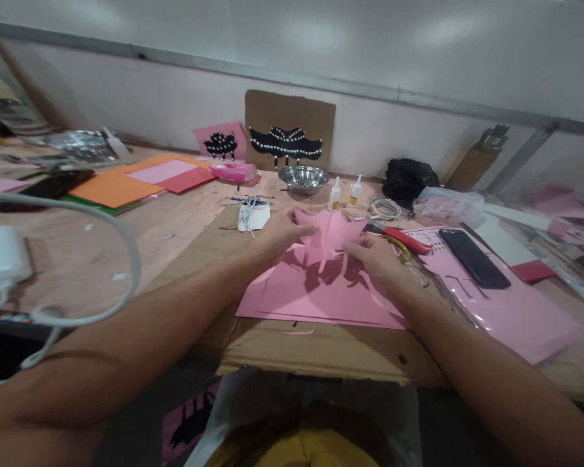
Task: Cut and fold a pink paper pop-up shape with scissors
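A pink paper cutout [328, 233] with narrow strips hanging from its lower edge is held up between my two hands. My left hand [285, 235] pinches its left side, thumb across the front. On the right side, my right hand [374, 256] grips the cutout near its lower edge. Beneath it lie pink paper sheets [296, 301] on a piece of brown cardboard [321, 350]. Red-handled pliers [409, 240] and a yellow-handled tool [396, 246] rest just beyond my right hand.
Behind stand a metal bowl [304, 179], two small glue bottles [335, 194] and a cardboard panel [289, 107] bearing a black, beaded shape. A black phone [474, 258] lies at right. Coloured sheets [119, 188] and a white cable [131, 259] are at left.
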